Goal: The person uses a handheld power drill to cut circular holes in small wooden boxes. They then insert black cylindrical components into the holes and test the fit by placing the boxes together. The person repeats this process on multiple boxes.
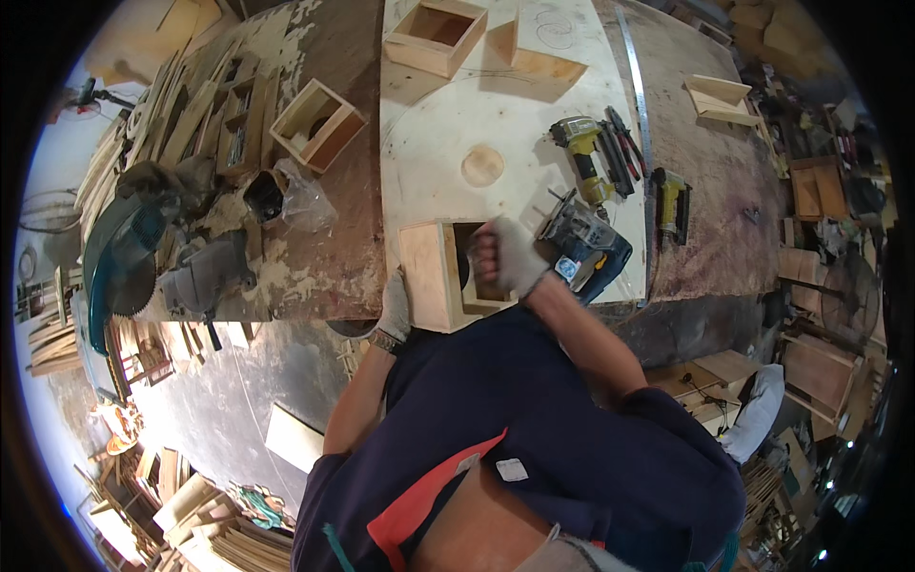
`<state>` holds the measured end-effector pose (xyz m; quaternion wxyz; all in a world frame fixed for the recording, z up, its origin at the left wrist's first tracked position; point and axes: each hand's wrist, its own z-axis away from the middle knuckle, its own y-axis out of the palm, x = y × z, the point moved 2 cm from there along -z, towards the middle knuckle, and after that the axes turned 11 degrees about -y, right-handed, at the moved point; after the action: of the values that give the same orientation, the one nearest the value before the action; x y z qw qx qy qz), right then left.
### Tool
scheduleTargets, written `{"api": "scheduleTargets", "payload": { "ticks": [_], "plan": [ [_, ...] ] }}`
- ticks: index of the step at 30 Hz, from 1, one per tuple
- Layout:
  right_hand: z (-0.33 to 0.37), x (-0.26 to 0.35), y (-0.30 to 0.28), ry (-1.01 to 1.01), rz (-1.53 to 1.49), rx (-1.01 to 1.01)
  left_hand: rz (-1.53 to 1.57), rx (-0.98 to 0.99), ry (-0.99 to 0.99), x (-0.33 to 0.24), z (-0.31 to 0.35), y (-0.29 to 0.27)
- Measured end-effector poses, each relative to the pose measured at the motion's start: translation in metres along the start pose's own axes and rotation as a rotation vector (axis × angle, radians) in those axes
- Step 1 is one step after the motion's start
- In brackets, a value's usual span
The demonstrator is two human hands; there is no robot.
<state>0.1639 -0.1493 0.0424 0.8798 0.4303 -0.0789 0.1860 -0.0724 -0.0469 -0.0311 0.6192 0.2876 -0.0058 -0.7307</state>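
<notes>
A small open wooden box (426,276) sits at the bench's near edge, against my body. My left hand (396,307), in a pale work glove, holds the box's left side; its fingertips are partly hidden. At the open face, my right hand (515,257), gloved with bare fingertips, is closed in a fist. Whatever it may hold is hidden. Part of a dark round hole shows inside the box, beside the fist. Just right of this hand lies a blue and black jigsaw (589,250). A round wooden disc (482,165) lies beyond the box on a pale plywood sheet (429,143).
Two yellow and black nail guns (583,157) (672,205), red-handled pliers (626,143) and a long metal ruler (633,76) lie to the right. Other wooden boxes (317,126) (437,38) stand farther off. A teal circular-bladed saw (124,248) stands at left, near a clear plastic bag (307,198).
</notes>
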Motion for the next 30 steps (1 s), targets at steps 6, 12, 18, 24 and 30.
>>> {"api": "scheduleTargets", "payload": {
  "ticks": [6,12,18,24,30],
  "plan": [
    [-0.012,-0.035,0.038,0.003,-0.019,-0.243,0.036,0.255,-0.097,-0.007,0.009,0.008],
    [0.015,0.007,0.011,-0.05,-0.067,-0.22,0.005,0.122,0.029,-0.001,-0.004,0.005],
    [-0.012,-0.036,0.033,0.009,-0.113,-0.273,0.012,0.567,-0.106,-0.026,0.038,0.058],
    [0.016,0.004,0.002,-0.05,-0.081,-0.1,-0.067,0.125,0.053,-0.006,0.001,0.015],
    [-0.014,-0.036,0.02,-0.074,-0.164,-0.267,0.132,0.79,-0.123,-0.026,0.031,0.059]
  ]
}}
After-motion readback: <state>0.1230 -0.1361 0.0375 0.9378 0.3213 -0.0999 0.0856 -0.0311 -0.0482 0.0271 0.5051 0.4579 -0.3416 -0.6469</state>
